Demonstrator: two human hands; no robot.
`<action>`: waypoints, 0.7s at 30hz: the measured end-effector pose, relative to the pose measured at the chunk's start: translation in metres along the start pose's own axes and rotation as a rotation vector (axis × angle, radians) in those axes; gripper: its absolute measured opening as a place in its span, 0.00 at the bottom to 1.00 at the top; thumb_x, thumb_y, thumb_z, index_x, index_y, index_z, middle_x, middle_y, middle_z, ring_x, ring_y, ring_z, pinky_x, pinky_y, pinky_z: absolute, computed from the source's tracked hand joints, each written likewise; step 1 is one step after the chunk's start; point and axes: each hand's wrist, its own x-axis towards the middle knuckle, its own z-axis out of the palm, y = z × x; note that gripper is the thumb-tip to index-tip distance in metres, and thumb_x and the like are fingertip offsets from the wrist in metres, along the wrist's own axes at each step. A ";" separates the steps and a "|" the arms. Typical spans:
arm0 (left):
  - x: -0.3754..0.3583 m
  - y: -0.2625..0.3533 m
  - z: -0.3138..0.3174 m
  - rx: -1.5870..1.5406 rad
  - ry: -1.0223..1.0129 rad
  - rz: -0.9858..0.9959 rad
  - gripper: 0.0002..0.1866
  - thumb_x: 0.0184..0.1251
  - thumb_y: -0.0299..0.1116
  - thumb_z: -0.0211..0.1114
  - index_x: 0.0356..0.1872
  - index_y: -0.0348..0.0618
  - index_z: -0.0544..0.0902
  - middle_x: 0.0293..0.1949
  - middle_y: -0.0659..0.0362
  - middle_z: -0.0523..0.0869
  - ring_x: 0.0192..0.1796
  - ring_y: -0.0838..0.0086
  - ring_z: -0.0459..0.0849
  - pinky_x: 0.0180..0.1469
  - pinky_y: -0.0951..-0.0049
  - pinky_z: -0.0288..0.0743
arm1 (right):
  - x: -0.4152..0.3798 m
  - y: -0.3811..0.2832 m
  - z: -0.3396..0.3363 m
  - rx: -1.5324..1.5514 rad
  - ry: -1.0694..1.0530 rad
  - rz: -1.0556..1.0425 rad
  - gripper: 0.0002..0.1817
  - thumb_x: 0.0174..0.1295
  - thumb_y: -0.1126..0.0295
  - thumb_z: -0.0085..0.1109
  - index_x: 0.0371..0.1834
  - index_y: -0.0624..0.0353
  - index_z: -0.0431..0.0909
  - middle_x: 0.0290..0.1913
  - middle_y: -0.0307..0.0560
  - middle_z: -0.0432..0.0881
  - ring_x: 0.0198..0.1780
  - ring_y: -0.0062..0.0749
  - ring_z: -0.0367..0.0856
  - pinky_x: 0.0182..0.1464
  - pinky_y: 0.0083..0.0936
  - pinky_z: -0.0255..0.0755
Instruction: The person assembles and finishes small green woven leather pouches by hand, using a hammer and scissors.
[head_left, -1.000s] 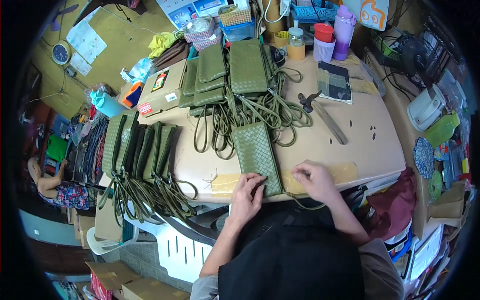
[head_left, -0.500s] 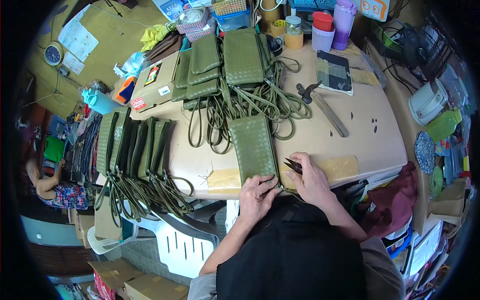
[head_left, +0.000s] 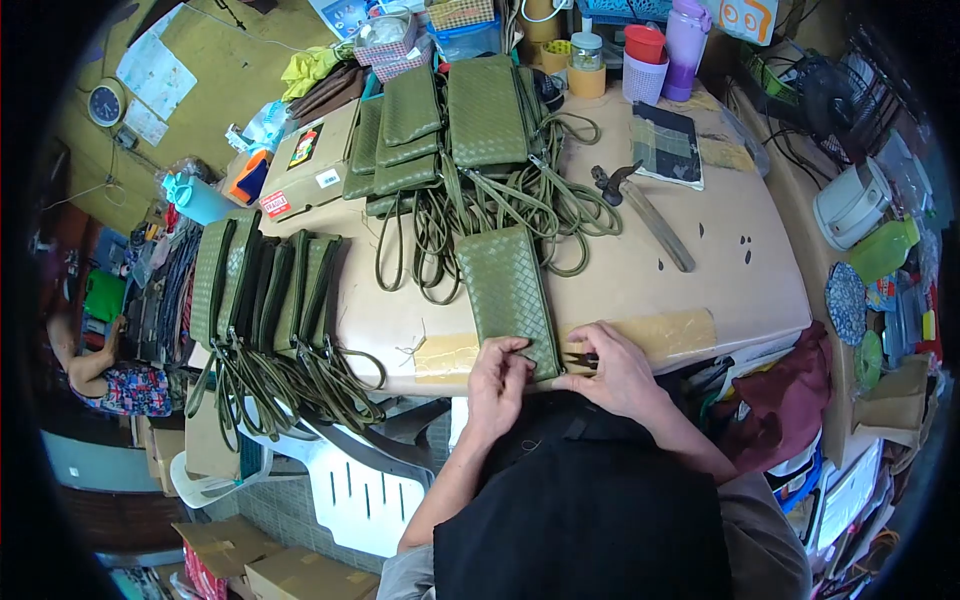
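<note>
A green woven-pattern zip pouch (head_left: 510, 290) lies at the table's near edge in front of me. My left hand (head_left: 497, 388) is at its lower left corner with the fingers curled in; what they pinch, if anything, is too small to make out. In my right hand (head_left: 622, 375) is a pair of small black thread snips (head_left: 580, 361), the blades pointing left toward the pouch's zip side. The fingertips of this hand are by the pouch's lower right corner.
Stacked green pouches (head_left: 487, 110) with looped straps lie farther back. More pouches (head_left: 225, 280) stand in a row on the left. A hammer (head_left: 655, 225) and a notebook (head_left: 667, 145) lie on the right. A white plastic chair (head_left: 365, 490) is below the table; another person's arm (head_left: 95, 365) shows far left.
My left hand has shifted slightly left, off the pouch's lower right corner, and its fingers have curled. The snips in my right hand have dropped lower, closer to that corner.
</note>
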 end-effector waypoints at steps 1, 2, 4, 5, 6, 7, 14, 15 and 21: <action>-0.003 0.002 0.001 0.058 -0.051 0.122 0.18 0.58 0.18 0.58 0.51 0.33 0.75 0.49 0.51 0.75 0.41 0.72 0.79 0.42 0.75 0.75 | -0.002 0.002 0.004 -0.060 -0.039 -0.012 0.22 0.52 0.61 0.68 0.47 0.56 0.74 0.45 0.47 0.77 0.48 0.45 0.78 0.48 0.39 0.72; -0.004 0.008 0.000 0.059 -0.050 0.123 0.18 0.58 0.18 0.58 0.51 0.33 0.75 0.49 0.51 0.75 0.41 0.72 0.79 0.42 0.75 0.75 | -0.003 0.004 0.008 -0.120 -0.077 -0.025 0.22 0.50 0.61 0.70 0.46 0.56 0.75 0.43 0.46 0.78 0.47 0.44 0.79 0.47 0.38 0.73; -0.008 0.022 -0.001 0.410 -0.150 0.318 0.26 0.52 0.18 0.63 0.57 0.35 0.74 0.53 0.50 0.71 0.43 0.67 0.78 0.44 0.72 0.76 | -0.002 0.008 0.014 -0.141 -0.046 -0.055 0.17 0.50 0.65 0.69 0.42 0.57 0.78 0.39 0.44 0.79 0.44 0.43 0.80 0.45 0.38 0.73; -0.009 0.024 0.004 0.386 -0.126 0.307 0.27 0.49 0.19 0.67 0.55 0.37 0.77 0.50 0.50 0.75 0.42 0.64 0.79 0.45 0.70 0.76 | -0.001 0.010 0.015 -0.119 -0.039 -0.077 0.15 0.50 0.67 0.69 0.40 0.57 0.78 0.38 0.44 0.79 0.42 0.44 0.80 0.43 0.38 0.73; -0.009 0.020 0.006 0.384 -0.129 0.307 0.27 0.49 0.19 0.67 0.55 0.37 0.77 0.50 0.50 0.75 0.42 0.64 0.79 0.45 0.70 0.76 | -0.001 0.012 0.015 -0.097 -0.033 -0.097 0.14 0.49 0.69 0.68 0.39 0.58 0.79 0.37 0.45 0.79 0.40 0.44 0.80 0.42 0.38 0.73; -0.008 0.010 0.009 0.408 -0.077 0.313 0.24 0.48 0.20 0.69 0.51 0.38 0.80 0.47 0.51 0.77 0.42 0.64 0.79 0.44 0.70 0.76 | -0.001 0.014 0.016 -0.099 -0.031 -0.095 0.14 0.49 0.69 0.68 0.39 0.58 0.79 0.37 0.45 0.79 0.40 0.44 0.80 0.42 0.38 0.73; 0.003 0.014 0.021 0.440 0.018 0.279 0.05 0.52 0.24 0.68 0.32 0.38 0.84 0.30 0.54 0.80 0.32 0.63 0.78 0.34 0.69 0.72 | 0.000 0.015 0.016 -0.042 -0.034 -0.144 0.14 0.46 0.75 0.67 0.38 0.58 0.80 0.36 0.45 0.78 0.39 0.45 0.80 0.40 0.37 0.73; 0.005 0.018 0.022 0.409 0.020 0.168 0.03 0.54 0.24 0.67 0.29 0.38 0.83 0.28 0.54 0.79 0.29 0.63 0.77 0.32 0.68 0.71 | 0.000 0.014 0.016 -0.041 -0.042 -0.121 0.14 0.46 0.76 0.66 0.38 0.58 0.80 0.35 0.45 0.78 0.39 0.45 0.80 0.40 0.37 0.73; 0.008 0.004 0.012 0.096 0.082 0.090 0.06 0.62 0.25 0.62 0.26 0.36 0.76 0.24 0.58 0.74 0.26 0.73 0.74 0.29 0.75 0.68 | -0.002 0.014 0.015 0.005 -0.035 -0.129 0.15 0.45 0.79 0.64 0.39 0.58 0.79 0.37 0.46 0.79 0.40 0.44 0.80 0.41 0.37 0.73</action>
